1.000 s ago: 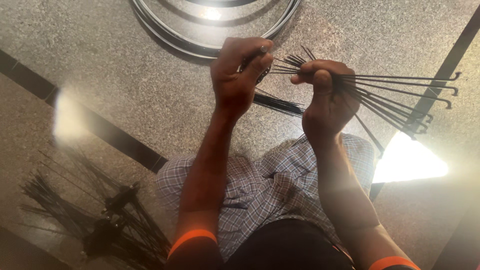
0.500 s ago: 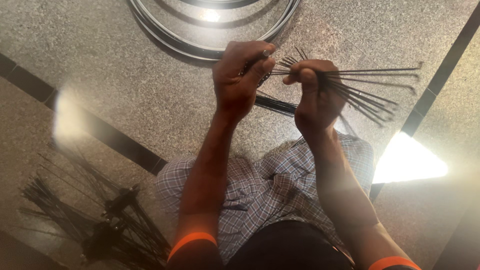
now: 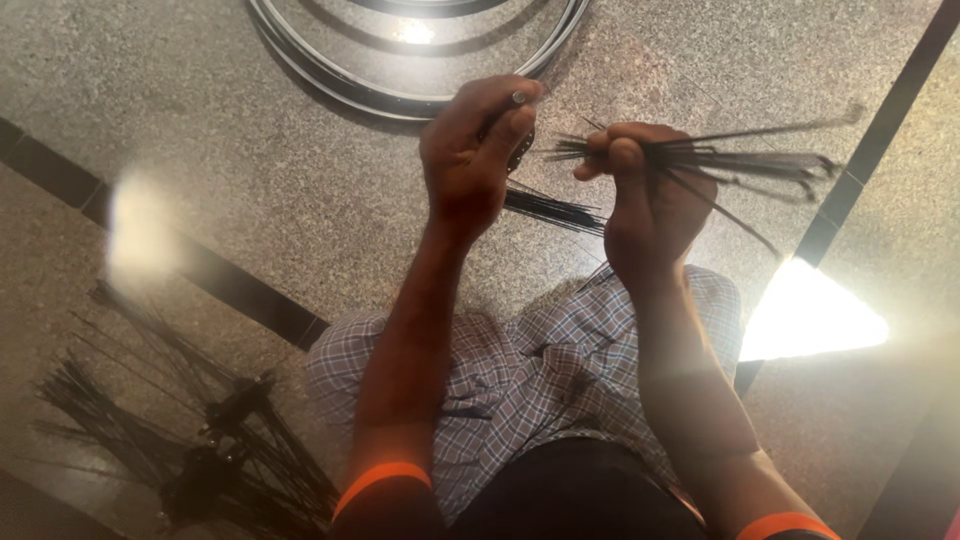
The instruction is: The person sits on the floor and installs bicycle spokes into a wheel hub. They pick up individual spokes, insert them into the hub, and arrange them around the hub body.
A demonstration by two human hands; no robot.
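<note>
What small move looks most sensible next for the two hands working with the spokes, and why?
Probably draw one spoke out with the left hand: its fingertips pinch a small silvery end beside the fanned bundle of spokes, which the right hand grips in a fist above the floor.

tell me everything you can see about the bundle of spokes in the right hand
The bundle of spokes is a sheaf of thin, dark, metal-looking rods, gripped near one end in the closed right hand. It lies roughly level above the stone floor, its long ends fanning rightward, blurred. Short ends poke out toward the left hand.
</note>
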